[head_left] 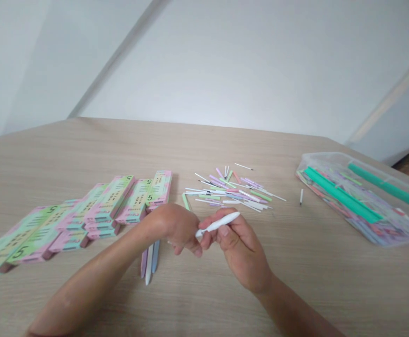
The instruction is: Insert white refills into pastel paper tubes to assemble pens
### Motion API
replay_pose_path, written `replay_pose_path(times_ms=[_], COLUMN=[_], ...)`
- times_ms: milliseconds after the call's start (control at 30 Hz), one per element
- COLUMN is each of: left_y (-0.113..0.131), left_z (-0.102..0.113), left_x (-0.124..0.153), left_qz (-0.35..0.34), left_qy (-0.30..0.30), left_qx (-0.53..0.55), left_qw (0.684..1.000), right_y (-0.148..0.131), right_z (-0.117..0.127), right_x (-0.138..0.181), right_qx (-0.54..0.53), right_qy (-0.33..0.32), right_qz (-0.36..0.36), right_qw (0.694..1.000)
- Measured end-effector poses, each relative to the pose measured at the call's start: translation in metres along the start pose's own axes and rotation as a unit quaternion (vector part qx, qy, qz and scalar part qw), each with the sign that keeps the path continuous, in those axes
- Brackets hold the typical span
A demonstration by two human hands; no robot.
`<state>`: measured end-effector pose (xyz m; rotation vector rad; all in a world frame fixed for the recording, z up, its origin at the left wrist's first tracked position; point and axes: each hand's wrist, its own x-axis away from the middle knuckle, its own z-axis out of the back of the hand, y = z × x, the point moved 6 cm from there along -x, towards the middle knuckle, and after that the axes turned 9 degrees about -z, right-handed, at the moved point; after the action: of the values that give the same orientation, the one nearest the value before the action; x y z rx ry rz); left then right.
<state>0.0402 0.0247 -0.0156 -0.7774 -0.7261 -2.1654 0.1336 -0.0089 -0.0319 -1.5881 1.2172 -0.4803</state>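
A white pen (224,221) is held between my two hands over the front middle of the table. My right hand (244,250) is closed around its barrel, thumb on top, with the rounded end pointing up to the right. At the pen's other end, my left hand (179,228) is bent over with its fingers closed on it. Those fingers hide most of that end, so I cannot tell whether it is in one piece. Below my left wrist lie a few pens side by side, among them a white pen (149,266), a purple pen (143,263) and a blue pen (156,256).
Beyond my hands spreads a loose pile of thin refills and coloured pen parts (239,193). A single short refill (301,197) lies to its right. Stacked pink-and-green boxes (108,200) fill the left. At right stands a clear plastic bin (334,161) with coloured items and green strips.
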Motion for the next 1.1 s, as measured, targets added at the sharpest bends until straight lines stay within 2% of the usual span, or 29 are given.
replay_pose_path(times_ms=[133, 400, 800, 1000, 1100], left_y=[0.003, 0.004, 0.001, -0.007, -0.009], left_z=[0.001, 0.001, -0.001, -0.006, -0.007], left_x=[0.002, 0.003, -0.001, -0.006, -0.007], left_qz=[-0.005, 0.011, -0.021, -0.004, -0.006], left_qy=[0.004, 0.025, 0.012, -0.002, -0.011], left_qx=[0.0, -0.01, 0.021, 0.014, 0.023], left_qw=[1.0, 1.0, 0.999, 1.0, 1.0], right_y=[0.001, 0.002, 0.002, 0.006, 0.007], right_z=[-0.003, -0.003, 0.004, 0.013, 0.015], right_x=[0.0, 0.003, 0.006, 0.007, 0.009], right_qx=[-0.017, -0.019, -0.049, -0.039, -0.036], right_qy=[-0.018, 0.03, 0.045, 0.093, 0.097], right_qz=[0.003, 0.037, 0.032, 0.018, 0.013], right_qw=[1.0, 0.999, 0.997, 0.995, 0.995])
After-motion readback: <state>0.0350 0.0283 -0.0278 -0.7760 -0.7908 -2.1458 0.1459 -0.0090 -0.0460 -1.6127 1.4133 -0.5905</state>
